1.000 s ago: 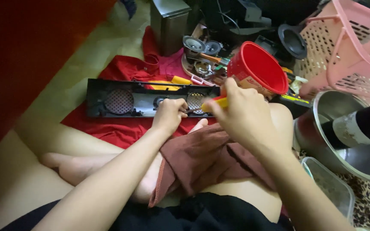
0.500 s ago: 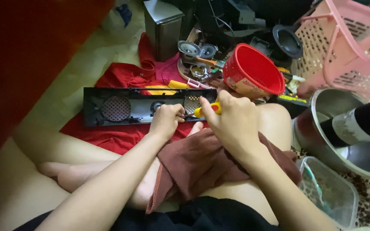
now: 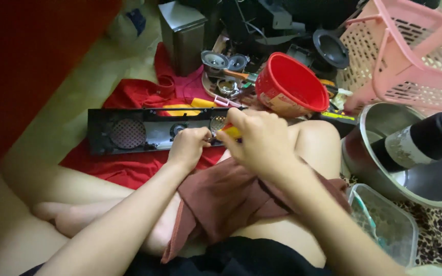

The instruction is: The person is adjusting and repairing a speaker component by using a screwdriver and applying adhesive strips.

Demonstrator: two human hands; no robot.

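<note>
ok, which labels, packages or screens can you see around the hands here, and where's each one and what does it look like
Worn pale paper label: wrapped round the dark cylindrical bottle lying in the round metal pot at right; silvery grey, scuffed.
Printed band: on the outer wall of the red plastic bowl beyond the right hand; beige with darker marks, too blurred to make out.
Clear plastic lidded container: lower right, on the spotted cloth; rectangular with rounded corners, no label visible.
No screens in view.

The left hand point(image 3: 189, 146) rests closed on the long black speaker panel point(image 3: 129, 134), which lies on a red cloth point(image 3: 129, 166). The right hand point(image 3: 262, 140) grips a yellow-handled screwdriver point(image 3: 231, 132), tip at the panel. A red bowl point(image 3: 290, 84) sits just behind; a pink basket point(image 3: 410, 56) stands to the right.
</note>
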